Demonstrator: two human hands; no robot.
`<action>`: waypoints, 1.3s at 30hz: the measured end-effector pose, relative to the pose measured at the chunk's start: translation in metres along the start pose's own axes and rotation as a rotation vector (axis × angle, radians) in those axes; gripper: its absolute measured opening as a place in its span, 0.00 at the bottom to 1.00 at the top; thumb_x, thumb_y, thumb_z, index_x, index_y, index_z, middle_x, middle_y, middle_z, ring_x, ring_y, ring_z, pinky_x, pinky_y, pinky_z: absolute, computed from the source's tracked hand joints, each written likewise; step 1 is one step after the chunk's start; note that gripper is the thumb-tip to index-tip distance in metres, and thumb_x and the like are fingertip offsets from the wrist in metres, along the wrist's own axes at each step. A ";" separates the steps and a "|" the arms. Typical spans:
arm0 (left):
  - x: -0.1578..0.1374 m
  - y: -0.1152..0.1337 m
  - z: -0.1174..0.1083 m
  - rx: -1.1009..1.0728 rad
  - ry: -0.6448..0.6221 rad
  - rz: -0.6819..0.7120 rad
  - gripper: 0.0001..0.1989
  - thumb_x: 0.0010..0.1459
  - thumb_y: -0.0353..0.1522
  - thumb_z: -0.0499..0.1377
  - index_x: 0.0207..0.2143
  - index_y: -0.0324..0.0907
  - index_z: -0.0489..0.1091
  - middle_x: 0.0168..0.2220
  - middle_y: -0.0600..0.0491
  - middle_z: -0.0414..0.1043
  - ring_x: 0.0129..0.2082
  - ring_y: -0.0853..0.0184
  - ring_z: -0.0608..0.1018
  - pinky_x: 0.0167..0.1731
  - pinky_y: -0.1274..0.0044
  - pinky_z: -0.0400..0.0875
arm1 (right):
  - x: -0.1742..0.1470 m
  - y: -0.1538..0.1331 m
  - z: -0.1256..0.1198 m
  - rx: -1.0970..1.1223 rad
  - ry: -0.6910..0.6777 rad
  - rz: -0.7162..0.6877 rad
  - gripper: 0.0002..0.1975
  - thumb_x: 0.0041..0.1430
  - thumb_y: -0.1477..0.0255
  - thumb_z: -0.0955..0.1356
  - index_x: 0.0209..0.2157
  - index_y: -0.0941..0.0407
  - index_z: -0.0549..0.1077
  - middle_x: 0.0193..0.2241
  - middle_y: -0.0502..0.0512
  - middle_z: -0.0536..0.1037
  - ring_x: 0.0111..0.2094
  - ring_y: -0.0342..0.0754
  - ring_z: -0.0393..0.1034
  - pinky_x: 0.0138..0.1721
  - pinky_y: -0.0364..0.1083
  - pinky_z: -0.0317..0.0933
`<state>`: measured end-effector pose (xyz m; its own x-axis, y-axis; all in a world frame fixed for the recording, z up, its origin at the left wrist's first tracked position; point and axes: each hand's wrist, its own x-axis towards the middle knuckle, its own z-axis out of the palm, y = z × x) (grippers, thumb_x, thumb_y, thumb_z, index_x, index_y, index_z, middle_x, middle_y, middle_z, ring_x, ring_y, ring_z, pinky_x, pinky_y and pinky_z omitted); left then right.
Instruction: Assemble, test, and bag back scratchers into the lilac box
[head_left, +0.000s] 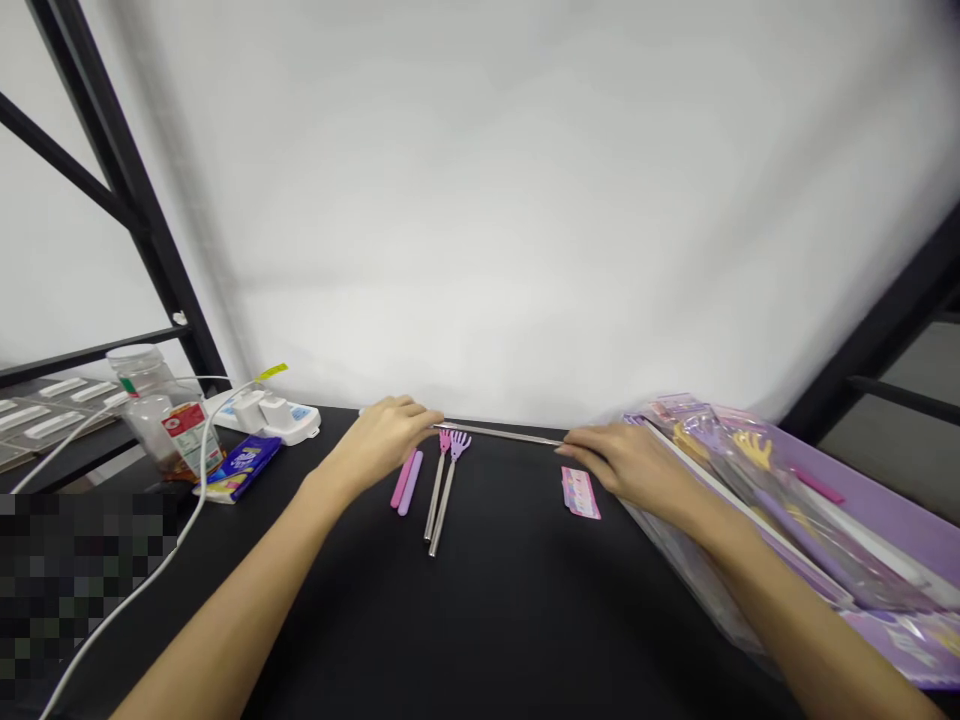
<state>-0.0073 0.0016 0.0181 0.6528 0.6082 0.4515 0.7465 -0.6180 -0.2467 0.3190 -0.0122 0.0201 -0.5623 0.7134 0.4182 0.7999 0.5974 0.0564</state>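
My left hand (386, 437) is closed at the left end of a long, thin silvery strip (499, 432) near the back edge of the table. At its other end, my right hand (626, 460) grips with fingers together. What the strip is made of is hard to tell. Just right of my left hand lie two back scratchers with metal rods, one with a pink head (445, 440), one with a purple head (458, 445). Beside them rest a pink handle (403, 482) and a purple handle (410, 485). A small pink printed card (580, 493) lies below my right fingertips.
On the right, a purple tray (877, 510) holds several bagged back scratchers, partly behind my right forearm. To the left stand a clear jar (169, 420), a blue snack packet (247, 462) and a white power strip (300, 425). A white cable (191, 520) runs down the left side. The wall (510, 220) borders the table.
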 end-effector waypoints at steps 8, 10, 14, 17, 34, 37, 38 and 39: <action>0.015 0.063 0.022 0.132 0.153 -0.046 0.14 0.66 0.25 0.50 0.53 0.38 0.66 0.34 0.49 0.72 0.36 0.60 0.74 0.38 0.70 0.67 | -0.005 -0.018 0.024 -0.224 0.116 0.129 0.14 0.71 0.63 0.59 0.39 0.52 0.72 0.33 0.56 0.76 0.38 0.52 0.68 0.34 0.47 0.51; 0.013 0.050 0.021 0.131 0.113 -0.072 0.11 0.66 0.27 0.51 0.47 0.39 0.69 0.34 0.48 0.72 0.36 0.59 0.74 0.38 0.70 0.66 | -0.009 -0.014 0.021 -0.163 0.143 0.193 0.15 0.69 0.59 0.60 0.36 0.53 0.71 0.34 0.55 0.76 0.38 0.52 0.68 0.35 0.48 0.52; 0.000 -0.002 0.015 0.222 0.052 -0.331 0.08 0.64 0.29 0.52 0.36 0.39 0.71 0.33 0.45 0.73 0.34 0.57 0.75 0.38 0.67 0.64 | -0.023 0.013 0.011 -0.168 0.191 0.438 0.17 0.63 0.59 0.63 0.24 0.54 0.66 0.27 0.55 0.75 0.36 0.55 0.67 0.36 0.50 0.51; -0.004 -0.010 0.016 0.288 0.078 -0.423 0.09 0.63 0.29 0.51 0.38 0.40 0.71 0.34 0.44 0.74 0.39 0.52 0.75 0.41 0.64 0.62 | -0.028 0.024 0.008 -0.163 0.201 0.570 0.18 0.60 0.60 0.63 0.20 0.54 0.63 0.25 0.55 0.75 0.36 0.56 0.67 0.35 0.50 0.48; 0.021 0.025 0.025 0.247 0.195 -0.326 0.08 0.64 0.29 0.50 0.40 0.40 0.69 0.33 0.48 0.71 0.38 0.56 0.71 0.41 0.64 0.56 | -0.031 0.024 0.016 -0.101 0.258 0.790 0.17 0.57 0.63 0.62 0.18 0.55 0.67 0.25 0.58 0.75 0.38 0.57 0.66 0.37 0.51 0.50; 0.024 0.037 0.028 0.270 0.196 -0.366 0.08 0.64 0.30 0.50 0.40 0.40 0.69 0.33 0.47 0.69 0.38 0.55 0.70 0.43 0.63 0.56 | -0.031 0.023 0.020 -0.113 0.289 0.805 0.17 0.56 0.63 0.62 0.17 0.54 0.66 0.25 0.58 0.74 0.37 0.57 0.67 0.37 0.51 0.50; 0.025 0.044 0.029 0.270 0.206 -0.357 0.09 0.64 0.31 0.51 0.42 0.40 0.69 0.34 0.47 0.69 0.39 0.55 0.70 0.44 0.63 0.56 | -0.031 0.022 0.021 -0.108 0.300 0.804 0.16 0.56 0.63 0.62 0.17 0.54 0.65 0.24 0.58 0.74 0.37 0.57 0.67 0.36 0.51 0.50; 0.026 0.051 0.030 0.262 0.215 -0.335 0.10 0.64 0.31 0.51 0.44 0.40 0.69 0.35 0.47 0.69 0.40 0.55 0.69 0.46 0.62 0.55 | -0.030 0.020 0.022 -0.096 0.306 0.794 0.16 0.55 0.64 0.63 0.17 0.54 0.64 0.24 0.58 0.74 0.37 0.57 0.66 0.36 0.50 0.51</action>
<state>0.0519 0.0007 -0.0081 0.3500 0.6182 0.7038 0.9366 -0.2425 -0.2528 0.3478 -0.0135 -0.0111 0.2426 0.7689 0.5915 0.9547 -0.0809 -0.2864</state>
